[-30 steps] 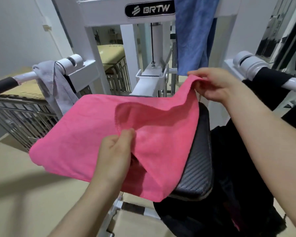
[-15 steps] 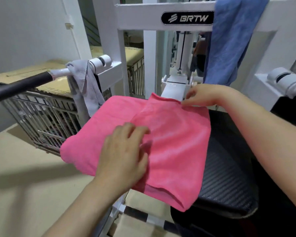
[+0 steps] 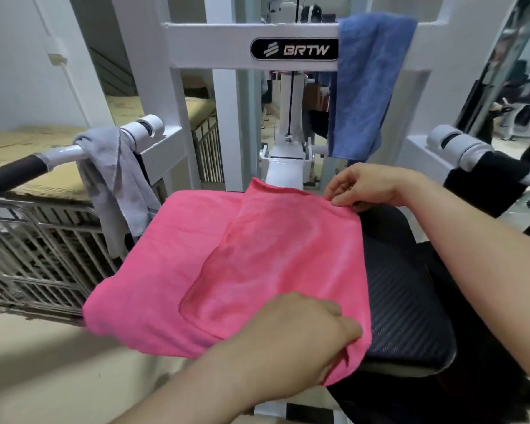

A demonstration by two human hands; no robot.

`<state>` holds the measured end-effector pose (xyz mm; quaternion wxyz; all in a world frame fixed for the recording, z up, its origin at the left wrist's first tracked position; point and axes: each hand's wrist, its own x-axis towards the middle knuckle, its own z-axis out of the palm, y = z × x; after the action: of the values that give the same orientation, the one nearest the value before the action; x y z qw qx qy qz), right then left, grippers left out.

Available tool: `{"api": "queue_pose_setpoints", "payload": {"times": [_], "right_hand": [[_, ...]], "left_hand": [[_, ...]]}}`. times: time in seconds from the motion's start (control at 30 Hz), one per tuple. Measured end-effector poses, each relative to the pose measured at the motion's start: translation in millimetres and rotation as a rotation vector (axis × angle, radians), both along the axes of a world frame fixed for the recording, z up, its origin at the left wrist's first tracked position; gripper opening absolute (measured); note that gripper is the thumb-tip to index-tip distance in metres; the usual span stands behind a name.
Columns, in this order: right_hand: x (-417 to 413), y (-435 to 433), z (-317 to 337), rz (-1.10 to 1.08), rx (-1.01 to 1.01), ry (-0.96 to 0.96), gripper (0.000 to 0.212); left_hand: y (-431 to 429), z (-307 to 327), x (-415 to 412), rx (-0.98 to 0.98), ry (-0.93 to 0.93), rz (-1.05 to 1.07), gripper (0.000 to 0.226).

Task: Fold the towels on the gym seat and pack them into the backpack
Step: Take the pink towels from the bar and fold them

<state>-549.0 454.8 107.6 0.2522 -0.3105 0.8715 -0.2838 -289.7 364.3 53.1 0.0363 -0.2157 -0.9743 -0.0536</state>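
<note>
On the gym seat [image 3: 404,301], pink towel [image 3: 257,255] pinched: right hand [image 3: 367,186] far corner, left hand [image 3: 291,335] now near corner.

This is a gym. A big white workout machine [image 3: 208,44] with a BRTW label [image 3: 294,49] stands past the right hand [image 3: 371,186], and a padded black seat [image 3: 404,307] lies beside the left hand [image 3: 288,335].

A white machine frame [image 3: 196,47] stands ahead, its crossbar carrying a black label [image 3: 294,49] that reads BRTW. A thin cable [image 3: 291,96] hangs behind the crossbar. At left, a metal wire cage [image 3: 43,255] topped with cardboard [image 3: 19,145] sits on the beige floor [image 3: 28,362].
</note>
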Motion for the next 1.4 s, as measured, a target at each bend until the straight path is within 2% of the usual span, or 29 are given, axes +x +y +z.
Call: {"api": "queue_pose_setpoints", "payload": {"times": [0.1,0.2,0.27,0.33,0.4,0.47,0.5,0.57,0.67,0.73,0.8,0.87,0.97,1.03,1.17,1.27,1.4], "right_hand": [[4.6,1.3,-1.7,-0.032,0.061,0.033,0.014],[1.4,7.6,5.1,-0.070,0.358,0.334,0.014],[2.6,10.7,11.0,-0.108,0.581,0.567,0.015],[10.5,5.1,13.6,-0.146,0.637,0.753,0.014],[20.2,-13.1,12.5,-0.121,0.474,0.797,0.012],[29.0,-37.3,6.5,-0.074,0.282,0.646,0.020],[34.5,-49.0,1.5,-0.051,0.265,0.599,0.027],[38.0,-65.0,-12.6,-0.057,0.281,0.643,0.032],[42.6,-74.7,-21.2,-0.176,0.168,0.853,0.028],[51.5,-86.2,-10.5,-0.116,0.095,0.886,0.024],[67.9,-104.0,9.1,-0.001,-0.015,0.739,0.019],[87.1,-125.3,25.0,0.125,-0.111,0.541,0.015],[99.5,-162.7,21.3,0.143,-0.220,0.271,0.009],[101.0,-185.3,7.1,0.069,-0.274,0.191,0.007],[105.3,-208.6,-13.4,-0.088,-0.380,0.118,0.011],[110.5,-215.8,-12.8,-0.115,-0.389,0.139,0.011],[115.5,-222.3,-6.9,-0.078,-0.288,0.338,0.009]], "left_hand": [[6.5,-0.9,-4.0,0.211,-0.054,-0.061,0.032],[25.1,10.2,0.2,0.430,-0.216,-0.142,0.036],[29.9,17.1,5.7,0.508,-0.337,-0.171,0.041],[17.1,22.5,7.6,0.513,-0.329,-0.143,0.047],[-13.4,23.0,1.5,0.497,-0.139,0.007,0.037],[-52.5,15.1,-11.2,0.401,0.067,0.246,0.028],[-71.4,9.7,-17.0,0.339,0.116,0.349,0.026],[-105.9,-1.2,-24.8,0.259,0.115,0.484,0.025],[-152.0,-10.8,-32.7,0.261,0.160,0.606,0.030],[-182.6,-11.1,-47.4,0.244,0.200,0.681,0.037],[-208.6,-8.4,-68.2,0.248,0.170,0.741,0.043],[-223.9,-5.5,-84.8,0.292,0.164,0.786,0.036],[-226.3,0.8,-89.9,0.461,0.210,0.841,0.015],[-224.4,4.2,-84.4,0.628,0.194,0.835,0.015],[-235.6,3.5,-73.2,1.211,0.117,0.737,0.010],[-244.6,1.1,-68.3,1.551,-0.022,0.636,0.014],[-249.8,3.5,-65.9,1.708,-0.103,0.604,0.017]]}}
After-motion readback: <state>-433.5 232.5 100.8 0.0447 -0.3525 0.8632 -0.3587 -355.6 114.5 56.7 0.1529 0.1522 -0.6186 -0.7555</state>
